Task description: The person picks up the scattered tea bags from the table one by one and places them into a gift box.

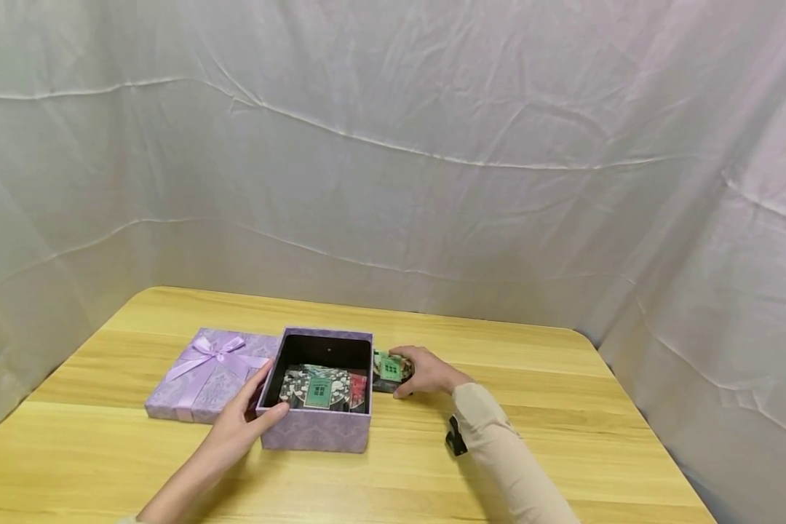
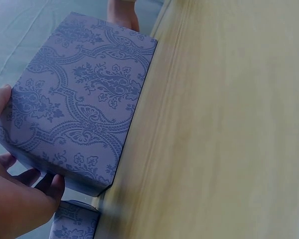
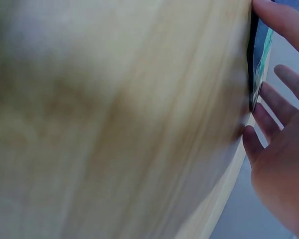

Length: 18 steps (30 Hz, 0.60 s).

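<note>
A purple patterned gift box (image 1: 316,431) stands uncovered on the table. Inside its black interior lie a packet with a green label (image 1: 318,393) and, beside it, a red packet (image 1: 357,391). My left hand (image 1: 239,416) holds the box at its near left corner, thumb at the front rim and fingers along the left side. In the left wrist view those fingers touch the side of the box (image 2: 84,99). Right of the box, my right hand (image 1: 427,370) grips a dark, flat packet with a green label (image 1: 389,367) by its edges, thumb at the near one.
The purple lid (image 1: 236,375) with a ribbon bow (image 1: 217,349) lies left of the box, close against it. A small black object (image 1: 455,437) shows beside the right sleeve. Pale curtains (image 1: 393,145) hang behind the wooden table (image 1: 530,364).
</note>
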Each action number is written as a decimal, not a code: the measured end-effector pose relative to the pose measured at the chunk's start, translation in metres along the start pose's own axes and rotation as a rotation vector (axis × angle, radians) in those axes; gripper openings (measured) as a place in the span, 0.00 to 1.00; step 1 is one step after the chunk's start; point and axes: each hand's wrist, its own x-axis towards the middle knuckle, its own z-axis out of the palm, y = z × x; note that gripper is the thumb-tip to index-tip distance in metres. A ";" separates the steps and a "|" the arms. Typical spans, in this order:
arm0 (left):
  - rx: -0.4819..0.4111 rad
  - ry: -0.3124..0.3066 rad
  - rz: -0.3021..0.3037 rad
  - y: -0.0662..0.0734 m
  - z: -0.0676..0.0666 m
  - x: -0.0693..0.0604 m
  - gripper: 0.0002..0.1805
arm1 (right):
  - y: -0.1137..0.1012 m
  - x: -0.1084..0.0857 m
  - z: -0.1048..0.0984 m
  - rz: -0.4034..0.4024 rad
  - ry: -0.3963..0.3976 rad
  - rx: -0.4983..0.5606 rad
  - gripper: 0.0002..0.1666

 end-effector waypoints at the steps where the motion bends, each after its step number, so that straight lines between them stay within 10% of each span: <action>1: -0.002 0.001 0.002 0.000 0.000 0.000 0.41 | 0.000 -0.001 0.000 -0.003 0.009 -0.011 0.50; 18: 0.006 0.006 0.006 -0.001 0.000 0.000 0.41 | -0.003 -0.011 -0.002 -0.017 0.031 -0.075 0.50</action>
